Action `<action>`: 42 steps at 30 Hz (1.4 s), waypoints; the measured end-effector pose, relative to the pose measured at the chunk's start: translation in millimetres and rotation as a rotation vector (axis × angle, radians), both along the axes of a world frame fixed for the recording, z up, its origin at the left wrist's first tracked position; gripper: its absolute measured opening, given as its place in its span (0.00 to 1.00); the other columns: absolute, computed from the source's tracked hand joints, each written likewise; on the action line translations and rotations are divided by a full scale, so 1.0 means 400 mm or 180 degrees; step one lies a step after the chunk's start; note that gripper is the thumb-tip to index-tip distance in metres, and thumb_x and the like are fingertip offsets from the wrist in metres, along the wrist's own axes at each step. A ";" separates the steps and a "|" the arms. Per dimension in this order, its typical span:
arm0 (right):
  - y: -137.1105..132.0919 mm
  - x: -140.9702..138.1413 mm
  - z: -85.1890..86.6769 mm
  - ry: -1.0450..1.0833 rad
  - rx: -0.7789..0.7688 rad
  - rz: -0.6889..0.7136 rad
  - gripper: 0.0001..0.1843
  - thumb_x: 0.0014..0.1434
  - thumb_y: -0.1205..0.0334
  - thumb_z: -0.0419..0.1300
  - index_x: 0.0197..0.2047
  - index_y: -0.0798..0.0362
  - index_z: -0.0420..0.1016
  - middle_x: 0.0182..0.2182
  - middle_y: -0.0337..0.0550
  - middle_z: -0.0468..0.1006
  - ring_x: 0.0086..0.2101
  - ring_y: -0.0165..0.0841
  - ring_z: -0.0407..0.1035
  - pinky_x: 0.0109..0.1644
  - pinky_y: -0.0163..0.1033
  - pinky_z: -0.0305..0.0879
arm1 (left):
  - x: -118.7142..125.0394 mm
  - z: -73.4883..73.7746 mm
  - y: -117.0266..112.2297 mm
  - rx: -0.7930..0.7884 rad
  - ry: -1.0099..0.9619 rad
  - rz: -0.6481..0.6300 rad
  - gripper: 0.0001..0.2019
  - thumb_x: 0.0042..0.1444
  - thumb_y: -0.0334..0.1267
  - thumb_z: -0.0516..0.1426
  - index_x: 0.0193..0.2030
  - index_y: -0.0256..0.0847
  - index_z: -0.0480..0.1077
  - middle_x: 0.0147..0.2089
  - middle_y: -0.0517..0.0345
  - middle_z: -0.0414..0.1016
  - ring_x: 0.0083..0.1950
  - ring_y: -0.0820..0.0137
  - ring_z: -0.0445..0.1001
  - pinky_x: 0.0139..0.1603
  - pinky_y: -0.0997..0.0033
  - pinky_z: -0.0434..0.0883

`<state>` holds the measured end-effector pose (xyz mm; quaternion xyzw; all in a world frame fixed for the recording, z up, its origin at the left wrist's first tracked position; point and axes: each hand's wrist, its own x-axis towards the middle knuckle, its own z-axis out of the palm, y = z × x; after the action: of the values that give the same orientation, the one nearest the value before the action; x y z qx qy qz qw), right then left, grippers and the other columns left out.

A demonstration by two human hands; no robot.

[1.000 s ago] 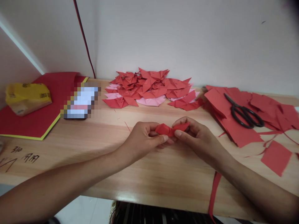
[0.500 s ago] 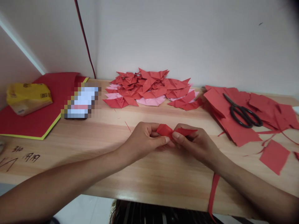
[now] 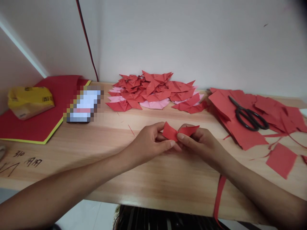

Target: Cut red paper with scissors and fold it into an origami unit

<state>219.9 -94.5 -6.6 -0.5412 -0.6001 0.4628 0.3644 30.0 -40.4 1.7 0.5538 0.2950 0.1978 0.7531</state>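
Between my two hands is a small piece of folded red paper [image 3: 169,131], held just above the table, with two wing-like flaps pointing up and outward. My left hand [image 3: 155,139] pinches its left part, thumb in front and fingers behind. The thumb of my right hand [image 3: 198,140] presses near the middle fold, its fingers closed behind the right flap. Behind the hands lies a heap of folded red and pink paper shapes [image 3: 157,87] with pointed ends. The fingertips behind the paper are partly hidden.
Black-handled scissors [image 3: 249,118] rest on red paper sheets [image 3: 220,105] at the right, near a loose red square [image 3: 281,160]. A red strip [image 3: 218,196] hangs over the front edge. Leftward are a blurred phone [image 3: 83,105] and a yellow packet [image 3: 31,101] on large red sheets [image 3: 28,131].
The folded paper has tilted in my fingers, so its left flap now stands up higher and more pointed. Both hands stay in nearly the same place, still pinching it.
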 end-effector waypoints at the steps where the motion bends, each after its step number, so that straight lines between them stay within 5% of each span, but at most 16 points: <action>1: 0.003 0.008 -0.003 0.0082 -0.0147 0.0028 0.19 0.62 0.50 0.56 0.25 0.52 0.67 0.22 0.35 0.66 0.22 0.26 0.59 0.25 0.33 0.54 | -0.004 0.004 0.007 0.0107 -0.0054 -0.0066 0.13 0.53 0.32 0.60 0.45 0.39 0.66 0.38 0.54 0.79 0.42 0.67 0.79 0.40 0.73 0.73; 4: 0.008 0.031 -0.012 0.0241 -0.0578 0.0195 0.19 0.61 0.48 0.58 0.25 0.53 0.68 0.20 0.34 0.65 0.21 0.25 0.57 0.23 0.33 0.50 | -0.020 0.010 0.032 0.0451 -0.0094 -0.0226 0.24 0.52 0.29 0.60 0.55 0.45 0.62 0.43 0.55 0.78 0.46 0.66 0.78 0.40 0.72 0.72; 9: 0.007 0.038 -0.012 0.0424 -0.0760 0.0290 0.16 0.59 0.47 0.59 0.30 0.52 0.72 0.21 0.34 0.68 0.20 0.24 0.58 0.23 0.32 0.51 | -0.029 -0.001 0.045 0.0623 -0.0134 -0.0676 0.07 0.53 0.29 0.60 0.40 0.38 0.71 0.39 0.55 0.77 0.43 0.69 0.77 0.46 0.70 0.72; 30: -0.008 -0.025 0.010 0.0408 -0.0627 -0.0251 0.12 0.58 0.53 0.60 0.31 0.54 0.73 0.21 0.36 0.73 0.21 0.23 0.64 0.24 0.29 0.62 | 0.001 -0.027 0.019 -0.0405 -0.0355 0.0026 0.07 0.50 0.34 0.65 0.34 0.34 0.74 0.31 0.57 0.77 0.31 0.75 0.75 0.33 0.77 0.73; 42: -0.013 -0.028 0.006 0.0285 -0.0343 -0.0119 0.12 0.60 0.54 0.58 0.32 0.53 0.72 0.23 0.36 0.72 0.22 0.25 0.64 0.25 0.30 0.61 | 0.007 -0.022 0.015 -0.0410 -0.0063 0.0162 0.11 0.49 0.34 0.65 0.37 0.32 0.70 0.30 0.52 0.78 0.29 0.71 0.77 0.28 0.75 0.73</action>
<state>208.7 -99.7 -4.3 -0.5500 -0.5471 0.5113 0.3698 32.8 -34.3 -7.0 0.4945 0.3138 0.2030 0.7848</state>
